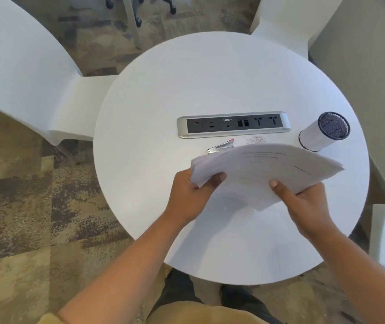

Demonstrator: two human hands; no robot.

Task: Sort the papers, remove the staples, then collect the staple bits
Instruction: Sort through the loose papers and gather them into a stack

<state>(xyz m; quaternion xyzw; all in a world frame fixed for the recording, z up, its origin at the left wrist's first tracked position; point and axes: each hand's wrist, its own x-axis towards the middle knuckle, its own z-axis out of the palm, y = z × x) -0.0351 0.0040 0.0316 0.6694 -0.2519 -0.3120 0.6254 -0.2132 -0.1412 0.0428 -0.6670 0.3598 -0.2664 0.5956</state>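
You are looking down on a round white table (210,78) with a grey socket panel (233,124) set into its middle. One white chair (23,66) stands at your left, touching the table's edge, and a second chair (282,17) stands at the far right. Patterned carpet (23,206) covers the floor. At the top you can see the castors (138,21) of an office chair.

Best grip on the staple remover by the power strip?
Pinch the staple remover across its narrow sides at mid-body, from above and the left: it lies flat, slanting toward the power strip, and the held paper stack crowds its near-right side.
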